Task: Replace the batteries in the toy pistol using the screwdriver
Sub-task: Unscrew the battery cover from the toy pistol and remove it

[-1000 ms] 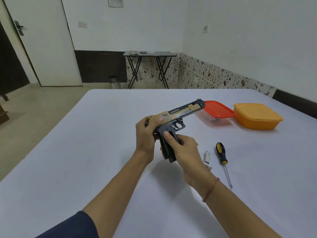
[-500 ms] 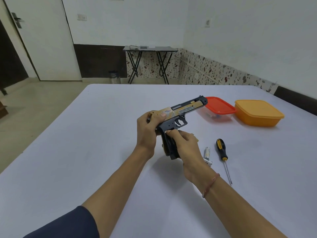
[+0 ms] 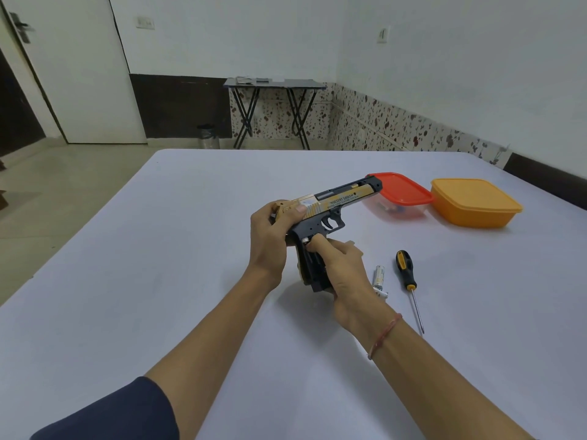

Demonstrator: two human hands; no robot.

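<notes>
A gold and black toy pistol (image 3: 333, 203) is held above the white table (image 3: 158, 281), barrel pointing right and away. My left hand (image 3: 273, 239) grips its rear end and slide. My right hand (image 3: 341, 271) wraps the black grip, with the thumb pressed on something small and silvery at the grip's top; I cannot tell what it is. Two white batteries (image 3: 380, 279) lie on the table just right of my right hand. A screwdriver (image 3: 408, 281) with a black and yellow handle lies beside them, tip toward me.
A clear box with a red lid (image 3: 401, 192) and an orange lidded box (image 3: 475, 201) stand at the right, behind the pistol's muzzle. Beyond the table's far edge are a folding side table (image 3: 274, 85), a small bin (image 3: 208, 136) and a white door.
The pistol has stayed in both hands. My right thumb has slid up the grip toward the trigger guard. The camera view has tilted slightly.
</notes>
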